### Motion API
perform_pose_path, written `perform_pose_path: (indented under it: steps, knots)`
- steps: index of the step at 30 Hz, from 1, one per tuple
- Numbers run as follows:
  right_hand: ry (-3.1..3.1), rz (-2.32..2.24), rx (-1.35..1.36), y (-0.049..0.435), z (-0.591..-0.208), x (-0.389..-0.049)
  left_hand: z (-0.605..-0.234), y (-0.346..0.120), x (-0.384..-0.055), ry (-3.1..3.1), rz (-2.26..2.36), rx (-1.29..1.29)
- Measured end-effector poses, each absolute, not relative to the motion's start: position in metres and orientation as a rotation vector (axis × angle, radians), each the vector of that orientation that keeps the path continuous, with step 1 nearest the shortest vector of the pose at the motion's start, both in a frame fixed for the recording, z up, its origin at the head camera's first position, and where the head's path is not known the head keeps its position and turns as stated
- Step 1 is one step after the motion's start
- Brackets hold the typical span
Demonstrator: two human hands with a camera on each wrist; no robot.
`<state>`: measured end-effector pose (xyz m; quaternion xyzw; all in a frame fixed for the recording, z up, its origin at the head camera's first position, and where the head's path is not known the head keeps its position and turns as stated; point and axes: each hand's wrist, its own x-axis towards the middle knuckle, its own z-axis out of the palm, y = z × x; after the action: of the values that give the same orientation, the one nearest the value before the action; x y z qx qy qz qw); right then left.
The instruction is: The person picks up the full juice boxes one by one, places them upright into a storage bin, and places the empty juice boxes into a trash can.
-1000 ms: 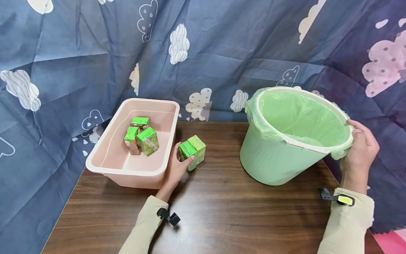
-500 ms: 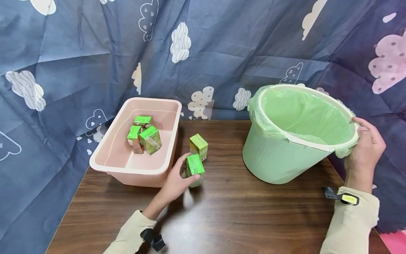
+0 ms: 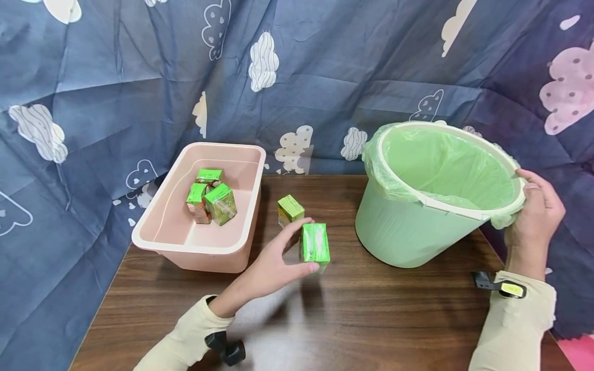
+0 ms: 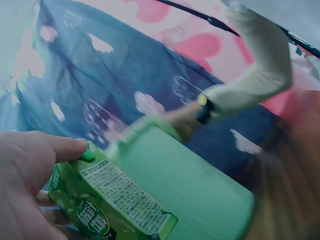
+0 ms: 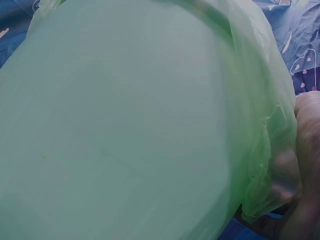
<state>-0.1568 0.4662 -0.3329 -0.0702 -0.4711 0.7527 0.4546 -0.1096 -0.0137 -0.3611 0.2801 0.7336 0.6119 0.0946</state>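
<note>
My left hand [image 3: 271, 268] holds a small green juice box [image 3: 315, 243] between thumb and fingers, above the table. In the left wrist view the same juice box [image 4: 112, 197] shows grapes and a white printed panel. Just behind the hand, a yellow-green juice box [image 3: 291, 208] stands on the table. Over on the right, my right hand [image 3: 533, 221] grips the rim of a light green trash bin [image 3: 399, 232], which leans toward it. A thin green bag [image 3: 445, 165] lines the bin. The bin's wall and the bag [image 5: 255, 150] fill most of the right wrist view.
A pink plastic tub [image 3: 211, 251] stands on the left with several green-topped juice boxes [image 3: 220, 203] inside. Everything rests on a dark wooden table [image 3: 380, 319]. A blue cloud-print cloth [image 3: 325, 77] hangs behind it.
My left hand has taken the green juice box from beside the yellow-green one, lifted it and carried it right and nearer to me. My right hand stays on the bin's rim.
</note>
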Motion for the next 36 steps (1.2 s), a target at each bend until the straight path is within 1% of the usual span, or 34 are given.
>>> perform_pose_path:
  steps: [10, 18, 24, 29, 36]
  knots:
    - [-1.161, 1.86, -0.192, 0.465, -0.331, -0.158, -0.301, 0.01, -0.134, 2.006, 2.087, 1.006]
    - [-1.113, 1.895, -0.193, 0.467, -0.331, -0.157, -0.264, 0.045, -0.165, 1.892, 2.179, 0.995]
    - [-1.111, 1.885, -0.177, 0.467, -0.331, -0.158, -0.245, 0.085, -0.191, 1.878, 2.099, 1.024]
    - [-1.116, 1.879, -0.18, 0.467, -0.333, -0.158, -0.233, 0.11, -0.211, 1.91, 2.012, 1.041]
    - [-1.118, 1.868, -0.175, 0.467, -0.334, -0.16, -0.218, 0.139, -0.231, 1.929, 2.004, 0.983]
